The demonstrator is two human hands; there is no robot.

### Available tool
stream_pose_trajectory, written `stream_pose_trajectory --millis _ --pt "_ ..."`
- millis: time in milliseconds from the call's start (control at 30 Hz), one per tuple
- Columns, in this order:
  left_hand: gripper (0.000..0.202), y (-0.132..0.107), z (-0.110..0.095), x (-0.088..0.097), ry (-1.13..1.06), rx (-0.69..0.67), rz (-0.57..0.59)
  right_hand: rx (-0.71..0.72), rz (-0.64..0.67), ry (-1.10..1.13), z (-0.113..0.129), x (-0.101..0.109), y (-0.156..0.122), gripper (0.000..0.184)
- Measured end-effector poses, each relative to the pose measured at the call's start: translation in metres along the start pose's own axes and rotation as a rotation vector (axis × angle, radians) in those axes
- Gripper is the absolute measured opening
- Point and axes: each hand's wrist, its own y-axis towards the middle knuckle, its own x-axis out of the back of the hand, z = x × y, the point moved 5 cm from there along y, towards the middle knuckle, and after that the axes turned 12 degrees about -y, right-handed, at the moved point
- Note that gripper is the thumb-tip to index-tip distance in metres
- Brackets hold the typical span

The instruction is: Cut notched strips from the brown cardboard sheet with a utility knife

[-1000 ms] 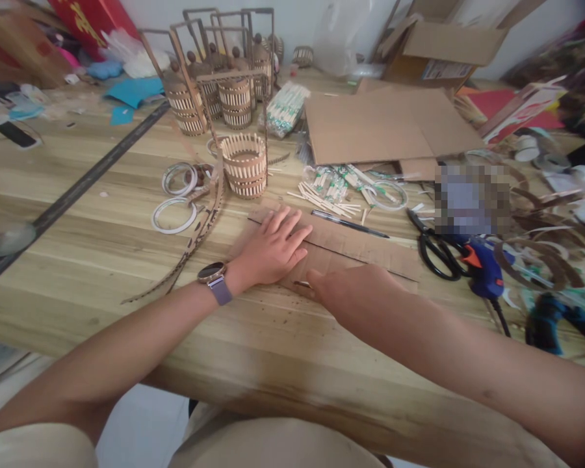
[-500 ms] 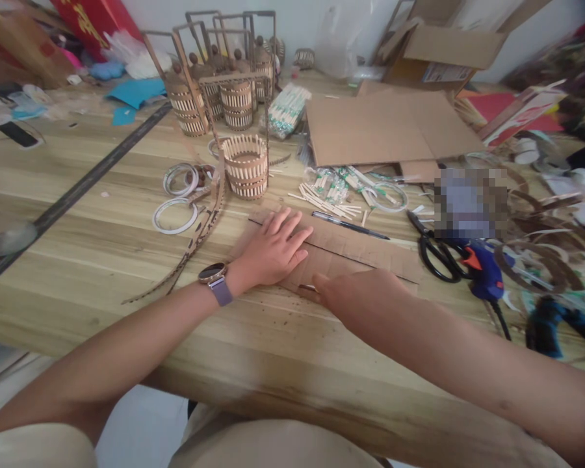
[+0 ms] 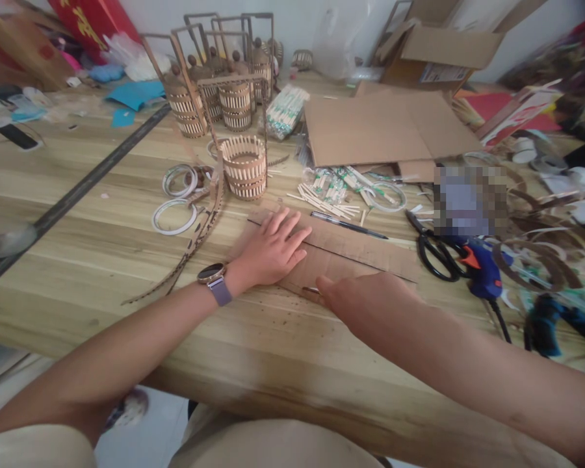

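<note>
A flat piece of brown cardboard (image 3: 351, 250) with dark lines across it lies on the wooden table. My left hand (image 3: 275, 250) presses flat on its left part, fingers spread. At the near edge of the cardboard is my right hand (image 3: 351, 296), closed, its fingers mostly hidden under the hand. A small thin end of something shows at its fingertips, too little to name. Beyond the cardboard lies a black pen (image 3: 348, 225), near loose wooden sticks (image 3: 326, 201). Behind my left hand stands an open basket of pale sticks and cardboard bands (image 3: 244, 168) with a tall handle.
Several lidded stick lanterns (image 3: 234, 104) stand at the back. Tape rolls (image 3: 174, 216) and a curved cardboard strip (image 3: 195, 244) lie left. On the right are black-handled scissors (image 3: 436, 257), a blue glue gun (image 3: 485, 273) and curled strips (image 3: 536, 260). Larger cardboard sheets (image 3: 385, 130) lie behind.
My right hand has slid slightly to the right along the cardboard's near edge. My left hand stays in place. A patterned shape now shows on the floor at lower left.
</note>
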Motion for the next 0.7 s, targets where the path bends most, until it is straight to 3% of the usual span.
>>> stream_pose_trajectory --millis 133,333,700 --pt "0.050 0.000 0.000 0.000 -0.003 0.006 0.005 0.022 -0.011 0.033 0.000 -0.011 -0.002 0.035" --pt "0.050 0.000 0.000 0.000 -0.033 0.013 0.018 -0.061 -0.048 0.042 0.001 -0.032 -0.008 0.034" --pt "0.051 0.001 0.000 0.002 -0.017 0.009 0.046 -0.089 -0.096 0.089 -0.003 -0.047 -0.022 0.029"
